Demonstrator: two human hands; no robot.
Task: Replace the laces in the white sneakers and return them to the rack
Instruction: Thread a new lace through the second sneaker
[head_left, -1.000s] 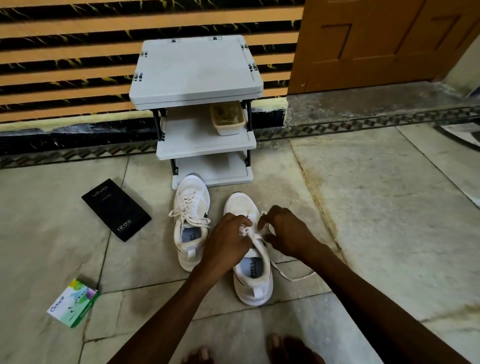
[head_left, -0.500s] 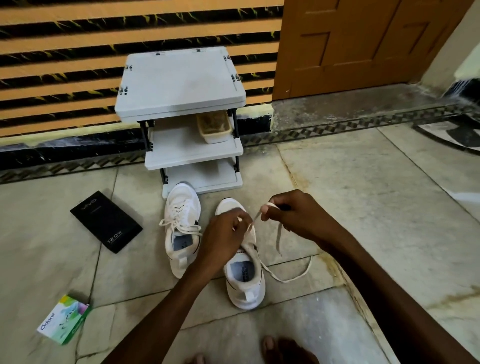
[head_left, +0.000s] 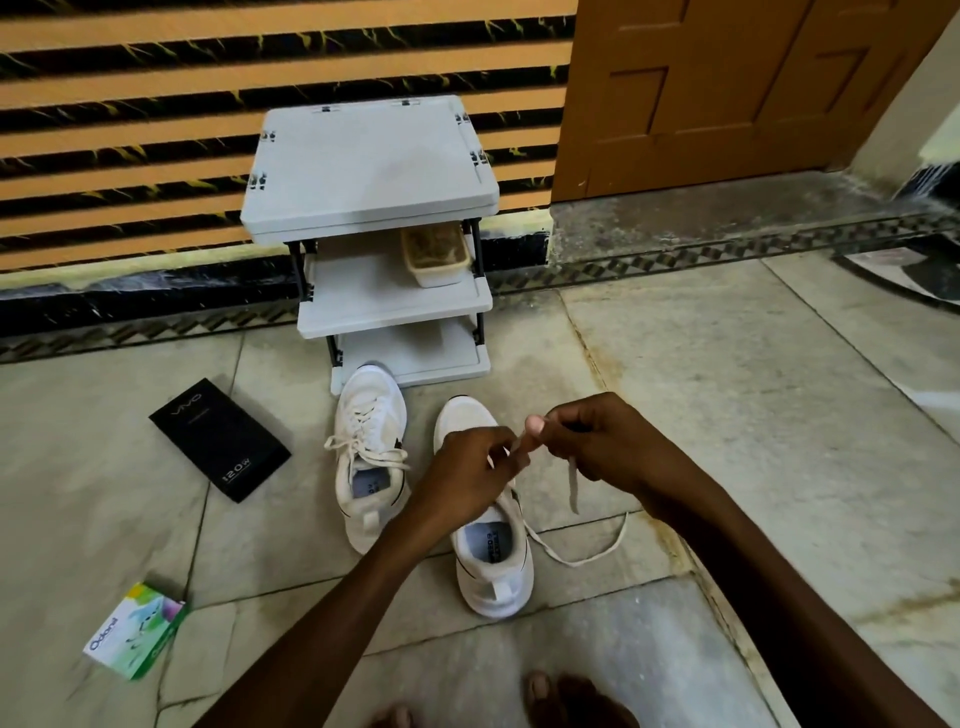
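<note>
Evidently the work is at the right sneaker, which stands on the floor with its heel toward the person and its toe toward the rack. The left hand hovers over the shoe's tongue, fingers curled and pinching the lace. The right hand, just to its right, has thumb and fingers clamped on the same lace, with a short stretch taut between the two. One tail hangs from the right hand, and another length loops loose on the floor to the right of the shoe. Holding it taut looks like a way to even out or tighten the lace before knotting, though the eyelets are hidden under the left hand. The left sneaker sits just beside, farther off and close to the rack, laced and tied in a bow, so about half the lacing seems done. Both shoes stand in front of the bottom shelf, handy for putting back. A black box and a green-and-white packet lie well to the left, and a small tub sits on the middle shelf.
</note>
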